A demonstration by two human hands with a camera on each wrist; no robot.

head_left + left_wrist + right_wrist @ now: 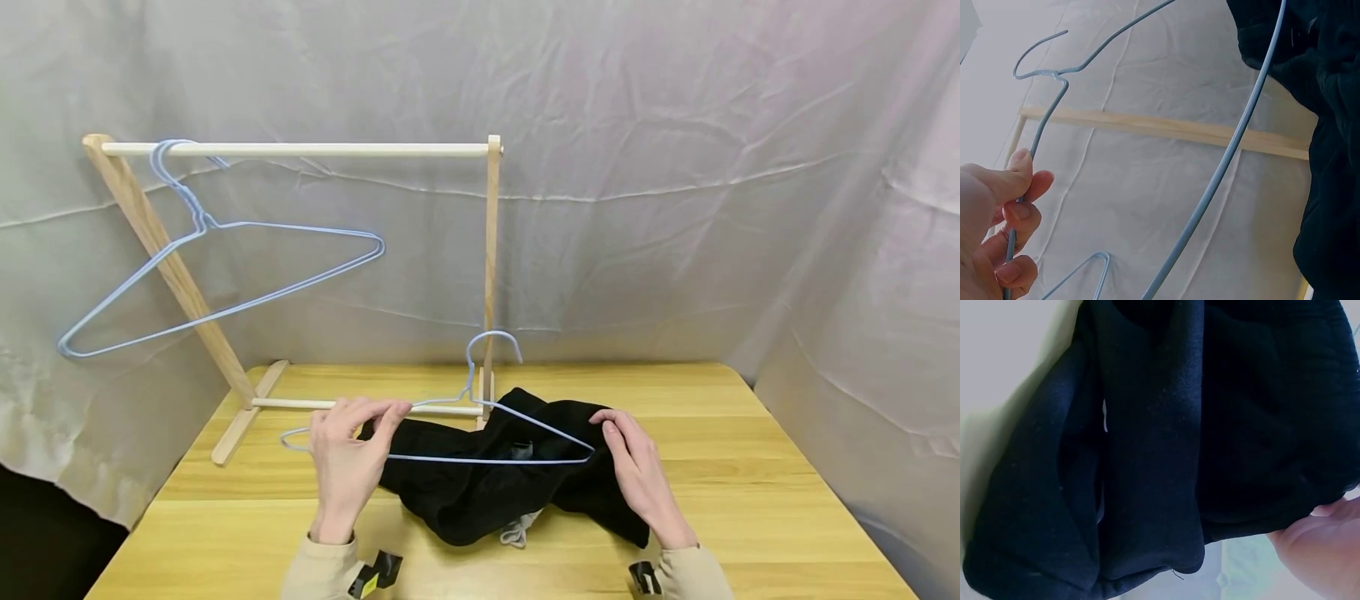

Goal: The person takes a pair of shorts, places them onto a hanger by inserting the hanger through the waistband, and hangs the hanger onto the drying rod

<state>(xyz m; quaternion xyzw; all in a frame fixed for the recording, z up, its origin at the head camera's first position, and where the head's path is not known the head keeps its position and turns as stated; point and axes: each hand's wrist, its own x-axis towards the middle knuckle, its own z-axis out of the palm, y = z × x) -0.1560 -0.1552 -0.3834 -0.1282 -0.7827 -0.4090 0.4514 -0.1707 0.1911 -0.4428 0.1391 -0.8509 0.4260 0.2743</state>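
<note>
A light blue wire hanger [487, 460] is held over the table with its hook pointing up. My left hand [348, 458] pinches the hanger's left shoulder; thumb and curled fingers around the wire show in the left wrist view. Bunched black pants [465, 500] with a gathered waistband and a light grey drawstring [513, 532] lie around the hanger's right half. My right hand [641, 479] grips the edge of the pants near the hanger's right corner. In the right wrist view the cloth hides most of that hand's fingers.
Behind stands a wooden rack with a white top rod [315, 150], a slanted left post [161, 242] and a right post [491, 250]. Blue hangers [225, 312] hang together at its left end. Underneath is a wood-grain table [750, 500]; grey curtains [675, 167] surround it.
</note>
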